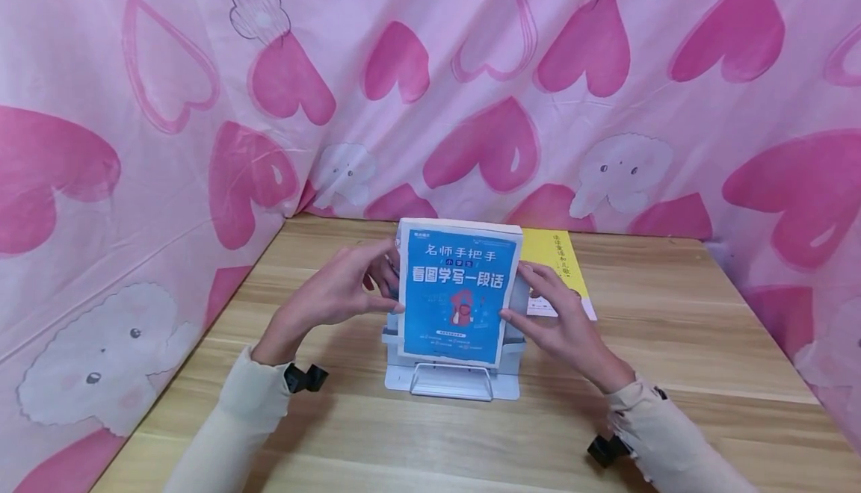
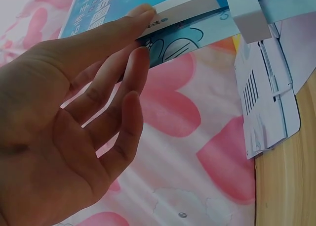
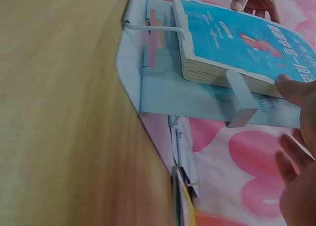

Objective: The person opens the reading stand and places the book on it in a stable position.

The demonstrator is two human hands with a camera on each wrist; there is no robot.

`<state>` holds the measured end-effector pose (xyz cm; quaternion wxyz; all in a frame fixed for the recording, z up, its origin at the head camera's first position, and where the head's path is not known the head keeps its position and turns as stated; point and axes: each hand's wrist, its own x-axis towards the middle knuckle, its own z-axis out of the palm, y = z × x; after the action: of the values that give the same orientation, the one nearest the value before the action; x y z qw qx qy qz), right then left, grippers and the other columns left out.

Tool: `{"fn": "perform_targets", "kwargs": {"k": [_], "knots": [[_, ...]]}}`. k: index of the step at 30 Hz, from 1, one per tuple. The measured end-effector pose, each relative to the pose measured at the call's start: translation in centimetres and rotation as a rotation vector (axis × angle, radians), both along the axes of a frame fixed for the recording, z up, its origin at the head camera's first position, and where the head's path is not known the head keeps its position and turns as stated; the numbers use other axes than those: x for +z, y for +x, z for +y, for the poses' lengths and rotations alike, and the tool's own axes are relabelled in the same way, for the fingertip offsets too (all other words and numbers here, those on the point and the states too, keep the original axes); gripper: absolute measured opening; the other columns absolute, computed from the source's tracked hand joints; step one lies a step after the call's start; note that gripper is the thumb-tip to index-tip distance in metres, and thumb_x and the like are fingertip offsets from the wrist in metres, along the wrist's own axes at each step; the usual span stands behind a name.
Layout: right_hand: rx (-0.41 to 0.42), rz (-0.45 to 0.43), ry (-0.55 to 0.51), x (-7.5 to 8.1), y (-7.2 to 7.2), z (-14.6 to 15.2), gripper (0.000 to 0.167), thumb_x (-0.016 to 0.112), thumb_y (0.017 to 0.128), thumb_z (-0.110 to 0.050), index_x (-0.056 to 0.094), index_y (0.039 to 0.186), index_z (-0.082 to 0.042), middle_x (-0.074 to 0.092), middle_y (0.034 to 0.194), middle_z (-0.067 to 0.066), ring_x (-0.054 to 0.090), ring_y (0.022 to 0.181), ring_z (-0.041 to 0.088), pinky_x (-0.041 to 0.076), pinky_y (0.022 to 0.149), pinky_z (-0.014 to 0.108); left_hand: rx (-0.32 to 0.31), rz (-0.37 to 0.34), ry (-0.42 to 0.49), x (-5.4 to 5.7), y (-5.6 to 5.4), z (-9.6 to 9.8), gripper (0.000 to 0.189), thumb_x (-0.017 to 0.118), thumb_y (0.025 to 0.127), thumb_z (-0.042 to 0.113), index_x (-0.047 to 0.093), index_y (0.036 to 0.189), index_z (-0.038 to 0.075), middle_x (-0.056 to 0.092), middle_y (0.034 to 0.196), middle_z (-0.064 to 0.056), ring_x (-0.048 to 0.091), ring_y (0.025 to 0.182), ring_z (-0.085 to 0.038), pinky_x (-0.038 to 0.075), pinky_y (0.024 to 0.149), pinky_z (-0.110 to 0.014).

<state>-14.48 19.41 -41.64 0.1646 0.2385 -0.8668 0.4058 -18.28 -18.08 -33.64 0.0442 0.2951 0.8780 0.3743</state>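
Evidently, the thick blue-covered paperback book with white lettering and pale edges (image 1: pixel 460 295) is propped on the pale grey-white book stand (image 1: pixel 511 358), which sits between the left and right edges of the wood-grain desk (image 1: pixel 437 448), well apart from the back left corner. The book faces the person, tilted back against the stand's plate, presumably so that the plate takes its weight. A thin white bent-wire ledge (image 3: pixel 155 28) juts out at its foot, probably to stop it sliding forward, while a pale grey angled side clip (image 3: pixel 242 95) stands by its long edge, likely as a guard against sideways slipping. The left hand (image 1: pixel 336 291) pinches the left edge, thumb in front and the remaining fingers loosely curved; the right hand (image 1: pixel 558 321) pinches the opposite edge, thumb on the cover, some fingertips hidden behind. Holding both sides seems meant to keep the book square on its support; how firmly they press, I cannot tell. Behind, towards the desk's back edge, is a yellow-covered booklet (image 1: pixel 561 254), partly hidden by the stand.
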Motion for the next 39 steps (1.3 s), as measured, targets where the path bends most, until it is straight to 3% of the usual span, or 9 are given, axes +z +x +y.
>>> {"fn": "perform_targets", "kwargs": {"k": [3, 7, 13, 16, 21, 30, 34, 39], "knots": [[0.045, -0.049, -0.013, -0.35, 0.11, 0.15, 0.093, 0.087, 0.093, -0.016, 0.037, 0.169, -0.032, 0.058, 0.159, -0.001, 0.060, 0.124, 0.012, 0.062, 0.093, 0.024, 0.003, -0.019, -0.011, -0.02, 0.10, 0.08, 0.054, 0.098, 0.081, 0.021, 0.066, 0.125, 0.027, 0.079, 0.104, 0.010, 0.077, 0.086, -0.008, 0.066, 0.082, -0.031], [0.090, -0.110, -0.037, -0.41, 0.24, 0.25, 0.093, 0.083, 0.097, -0.017, 0.030, 0.171, -0.035, 0.055, 0.164, -0.002, 0.066, 0.126, 0.011, 0.059, 0.101, 0.022, 0.013, -0.044, -0.047, 0.05, 0.36, 0.36, 0.048, 0.097, 0.082, 0.019, 0.068, 0.119, 0.026, 0.080, 0.098, 0.011, 0.078, 0.082, -0.006, 0.067, 0.081, -0.029], [0.133, -0.234, -0.133, -0.13, 0.50, 0.45, 0.107, 0.081, 0.099, -0.016, 0.010, 0.174, -0.041, 0.045, 0.171, 0.005, 0.075, 0.126, 0.025, 0.059, 0.102, 0.023, 0.010, -0.039, -0.137, 0.04, 0.55, 0.88, 0.053, 0.098, 0.081, 0.023, 0.072, 0.127, 0.026, 0.080, 0.094, 0.013, 0.076, 0.079, -0.002, 0.066, 0.081, -0.028], [0.135, -0.279, -0.155, -0.09, 0.56, 0.57, 0.114, 0.083, 0.097, -0.014, 0.003, 0.174, -0.043, 0.050, 0.168, 0.007, 0.075, 0.125, 0.027, 0.062, 0.098, 0.026, -0.010, -0.027, -0.167, -0.09, 0.48, 0.94, 0.045, 0.097, 0.082, 0.024, 0.076, 0.122, 0.025, 0.080, 0.094, 0.013, 0.076, 0.079, 0.000, 0.066, 0.082, -0.027], [0.121, -0.325, -0.113, -0.17, 0.77, 0.55, 0.111, 0.088, 0.093, -0.021, 0.014, 0.172, -0.045, 0.063, 0.155, 0.003, 0.079, 0.111, 0.015, 0.064, 0.094, 0.028, -0.041, -0.009, -0.178, -0.19, 0.44, 0.69, 0.027, 0.095, 0.085, 0.023, 0.077, 0.106, 0.025, 0.080, 0.095, 0.012, 0.076, 0.082, 0.000, 0.066, 0.083, -0.025], [0.079, -0.364, -0.047, -0.37, 0.68, 0.62, 0.094, 0.088, 0.092, -0.035, 0.032, 0.167, -0.038, 0.077, 0.134, -0.001, 0.077, 0.099, 0.011, 0.064, 0.094, 0.030, -0.074, -0.026, -0.167, -0.22, 0.46, 0.41, 0.017, 0.091, 0.090, 0.031, 0.083, 0.105, 0.029, 0.081, 0.097, 0.014, 0.077, 0.083, 0.000, 0.065, 0.079, -0.022], [0.082, -0.388, -0.050, -0.54, 0.61, 0.77, 0.093, 0.088, 0.092, -0.036, 0.034, 0.168, -0.034, 0.078, 0.134, 0.000, 0.078, 0.100, 0.012, 0.064, 0.095, 0.030, -0.056, -0.020, -0.172, -0.29, 0.56, 0.65, 0.016, 0.090, 0.091, 0.035, 0.085, 0.105, 0.029, 0.081, 0.094, 0.015, 0.077, 0.082, -0.001, 0.064, 0.077, -0.022], [0.074, -0.417, -0.058, -0.34, 0.65, 0.92, 0.092, 0.088, 0.091, -0.040, 0.036, 0.167, -0.038, 0.078, 0.134, -0.005, 0.078, 0.102, 0.011, 0.063, 0.097, 0.032, 0.003, 0.020, -0.220, -0.24, 0.74, 0.90, 0.014, 0.090, 0.090, 0.037, 0.086, 0.100, 0.029, 0.079, 0.088, 0.016, 0.073, 0.076, -0.003, 0.063, 0.072, -0.025]]}}
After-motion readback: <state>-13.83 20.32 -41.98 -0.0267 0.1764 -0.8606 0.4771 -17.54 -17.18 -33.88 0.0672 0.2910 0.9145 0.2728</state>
